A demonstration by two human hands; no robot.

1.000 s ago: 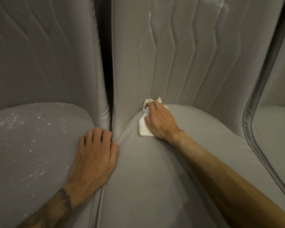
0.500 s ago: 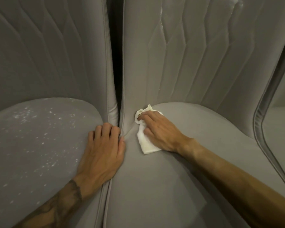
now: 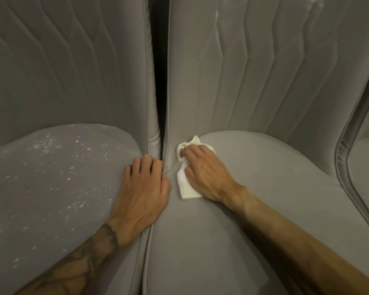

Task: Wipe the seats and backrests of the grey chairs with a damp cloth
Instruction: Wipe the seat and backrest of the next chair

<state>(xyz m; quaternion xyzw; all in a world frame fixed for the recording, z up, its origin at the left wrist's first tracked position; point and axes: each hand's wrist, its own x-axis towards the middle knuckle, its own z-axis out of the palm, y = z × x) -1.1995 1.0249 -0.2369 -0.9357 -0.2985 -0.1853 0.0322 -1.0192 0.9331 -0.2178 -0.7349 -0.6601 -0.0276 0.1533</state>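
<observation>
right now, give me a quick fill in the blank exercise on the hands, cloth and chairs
1. The right hand holds a ____ cloth against a grey seat.
2. The left hand rests on the speckled seat and holds ____.
3. The cloth lies on the seat to the ____ of the speckled one.
Missing words: white; nothing; right.

Left hand [image 3: 143, 194], right hand [image 3: 205, 173]: bare, tendons and veins raised on backs, knuckles prominent. Left forearm [image 3: 58, 271]: bare, dark line-work tattoo [image 3: 98, 245] from wrist up arm, denser shading near wrist. Right forearm [image 3: 296, 237]: bare, lean.
</observation>
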